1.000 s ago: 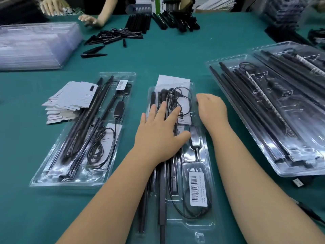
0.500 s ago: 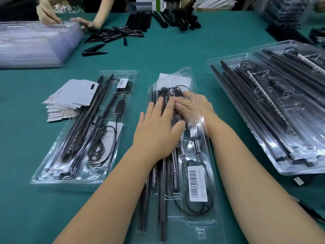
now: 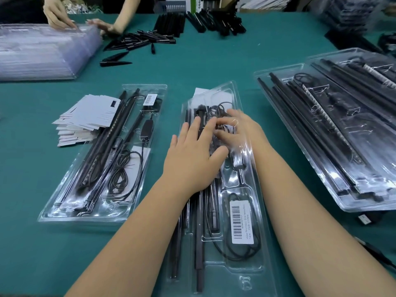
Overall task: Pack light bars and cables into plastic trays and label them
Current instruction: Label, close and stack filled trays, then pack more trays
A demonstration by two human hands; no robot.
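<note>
A clear plastic tray (image 3: 252, 273) lies lengthwise in front of me with black light bars (image 3: 199, 254), a coiled cable (image 3: 235, 256) and a white barcode label (image 3: 241, 221) in it. Its clear lid (image 3: 227, 91) is tilted up over the far half. My left hand (image 3: 192, 157) lies flat on the light bars, fingers straight. My right hand (image 3: 242, 129) is under the raised lid and seen through the plastic. Its fingertips press a second cable coil (image 3: 218, 108) at the tray's far end.
A packed tray (image 3: 64, 213) lies to the left, beside a stack of white cards (image 3: 85, 116). Larger filled trays (image 3: 321, 189) lie at the right. Empty clear trays (image 3: 42, 52) are stacked at the far left, where another person's hands (image 3: 57, 16) work. Loose black parts (image 3: 145, 37) lie at the back.
My right hand moved from the tray's right edge to the far cable coil, and the clear lid has come up over it. My left hand stayed flat on the bars.
</note>
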